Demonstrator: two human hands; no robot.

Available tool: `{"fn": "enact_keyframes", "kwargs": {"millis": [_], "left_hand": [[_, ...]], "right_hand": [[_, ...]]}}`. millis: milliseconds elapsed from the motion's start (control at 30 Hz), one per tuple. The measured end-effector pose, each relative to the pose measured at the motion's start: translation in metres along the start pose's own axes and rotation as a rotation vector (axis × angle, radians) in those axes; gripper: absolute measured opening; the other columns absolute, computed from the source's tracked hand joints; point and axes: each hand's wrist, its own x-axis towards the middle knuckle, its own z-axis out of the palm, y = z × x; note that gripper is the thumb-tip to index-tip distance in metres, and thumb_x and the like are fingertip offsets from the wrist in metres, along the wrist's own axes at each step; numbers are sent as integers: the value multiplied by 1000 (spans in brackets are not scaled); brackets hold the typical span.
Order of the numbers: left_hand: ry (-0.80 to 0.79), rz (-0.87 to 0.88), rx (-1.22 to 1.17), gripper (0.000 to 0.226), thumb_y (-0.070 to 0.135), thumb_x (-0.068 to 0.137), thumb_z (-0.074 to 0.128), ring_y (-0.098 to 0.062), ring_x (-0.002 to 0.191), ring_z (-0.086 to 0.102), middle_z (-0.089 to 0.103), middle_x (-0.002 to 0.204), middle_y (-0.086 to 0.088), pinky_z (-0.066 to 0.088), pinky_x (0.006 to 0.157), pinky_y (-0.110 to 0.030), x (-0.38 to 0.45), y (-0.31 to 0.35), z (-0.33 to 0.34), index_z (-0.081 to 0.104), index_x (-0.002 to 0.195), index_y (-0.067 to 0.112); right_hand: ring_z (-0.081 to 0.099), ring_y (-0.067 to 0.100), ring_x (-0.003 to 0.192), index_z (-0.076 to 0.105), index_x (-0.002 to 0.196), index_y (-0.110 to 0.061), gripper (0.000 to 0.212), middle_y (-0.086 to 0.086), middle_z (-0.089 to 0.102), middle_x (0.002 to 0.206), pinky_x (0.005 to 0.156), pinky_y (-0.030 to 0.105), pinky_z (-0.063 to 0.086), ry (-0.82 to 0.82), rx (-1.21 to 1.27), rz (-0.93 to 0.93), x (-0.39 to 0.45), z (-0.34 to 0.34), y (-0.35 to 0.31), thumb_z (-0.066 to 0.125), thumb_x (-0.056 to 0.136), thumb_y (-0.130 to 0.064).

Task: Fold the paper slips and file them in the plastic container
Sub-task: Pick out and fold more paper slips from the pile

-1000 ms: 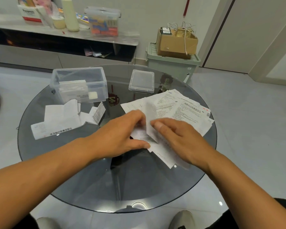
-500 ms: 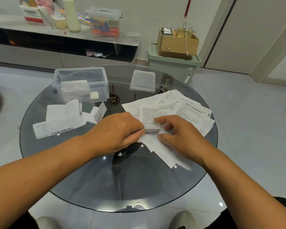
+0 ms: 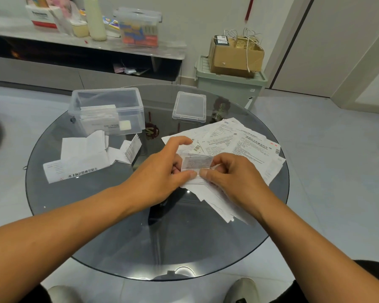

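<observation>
Slip in hand: one small printed paper slip [image 3: 197, 163], already doubled over, sitting between my two hands just above the loose pile of unfolded sheets [image 3: 239, 143] on the right half of the glass table [image 3: 96, 215]

Step, as I judge it: I am working the fold on this slip, pressing the crease along its near edge; filing is not yet done for this one

Left hand [image 3: 160, 171]: I am pinching the slip's left end, thumb tip on the near edge, middle fingers curled behind it; the index finger [image 3: 182, 139] is arching free above the paper, touching nothing that I can tell

Right hand [image 3: 230, 171]: I am gripping the right end, thumb meeting the left thumb at the lower edge, the other fingers curled round the far side

Next move calls for, I reckon: one hand keeping the folded slip flat and carrying it left and away to the open plastic container [image 3: 106, 110], which is already holding several folded slips; its lid [image 3: 189, 107] is lying apart to the right

Also near the container: a few white folded sheets [image 3: 83, 153]
</observation>
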Motion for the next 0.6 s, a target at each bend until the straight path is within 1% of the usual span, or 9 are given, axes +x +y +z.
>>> {"fn": "enact_keyframes", "kwargs": {"millis": [67, 133, 200, 267, 333, 400, 433, 533, 600], "left_hand": [[8, -33, 6, 75, 32, 89, 77, -8, 70, 62, 58, 88, 13, 54, 69, -27, 1, 0, 1, 26, 142, 45], [47, -29, 95, 76, 35, 85, 80, -4, 76, 59, 50, 109, 19, 53, 75, -26, 1, -3, 2, 28, 139, 46], [85, 21, 222, 64, 40, 84, 79, -2, 92, 52, 41, 124, 16, 51, 85, -29, 0, -7, 0, 38, 133, 44], [86, 193, 407, 43, 42, 87, 74, -11, 109, 48, 43, 133, 10, 49, 90, -36, 2, -10, -4, 55, 126, 36], [10, 338, 558, 36, 52, 93, 59, -21, 115, 51, 56, 132, 6, 48, 89, -41, 3, -13, -9, 68, 120, 30], [-96, 335, 600, 56, 65, 95, 41, -19, 116, 56, 63, 130, 8, 47, 89, -40, 3, -15, -11, 68, 127, 28], [-115, 326, 610, 62, 69, 95, 36, -17, 116, 57, 64, 130, 9, 48, 90, -39, 3, -15, -13, 67, 130, 27], [-136, 322, 629, 64, 68, 95, 33, -15, 112, 59, 65, 126, 9, 50, 90, -36, 5, -14, -16, 68, 129, 26], [-139, 302, 617, 59, 62, 97, 32, -14, 104, 59, 66, 116, 8, 52, 86, -35, 7, -11, -17, 71, 119, 25]], "right_hand": [[58, 9, 68, 60, 106, -31, 35, -9, 62, 71, 68, 37, 48, 42, -68, 15, 0, 7, -1, 83, 81, -43], [61, 11, 74, 52, 111, -34, 44, -9, 62, 76, 72, 39, 49, 61, -92, 36, 0, 10, -3, 83, 81, -41], [62, 13, 77, 50, 107, -33, 38, -7, 64, 81, 73, 40, 50, 77, -71, 50, 1, 10, -1, 81, 85, -37], [62, 13, 78, 54, 99, -31, 27, -7, 65, 82, 75, 41, 51, 85, -79, 41, 3, 8, 2, 79, 87, -32], [61, 9, 75, 63, 91, -29, 14, -10, 67, 80, 76, 40, 52, 66, -99, 22, 4, 7, 4, 76, 88, -29], [61, 5, 77, 70, 91, -31, 3, -12, 68, 83, 77, 35, 52, 10, -115, 1, 5, 4, 4, 72, 91, -29], [61, 3, 82, 72, 96, -33, 5, -14, 67, 90, 78, 30, 50, -38, -129, -17, 4, 2, 3, 71, 92, -30], [52, -10, 97, 67, 121, -39, 35, -22, 55, 114, 80, 12, 38, -227, -207, -62, 0, -10, -1, 76, 87, -34], [49, -13, 93, 66, 122, -38, 37, -24, 51, 111, 76, 9, 37, -225, -222, -81, -2, -12, -2, 78, 86, -32]]}}
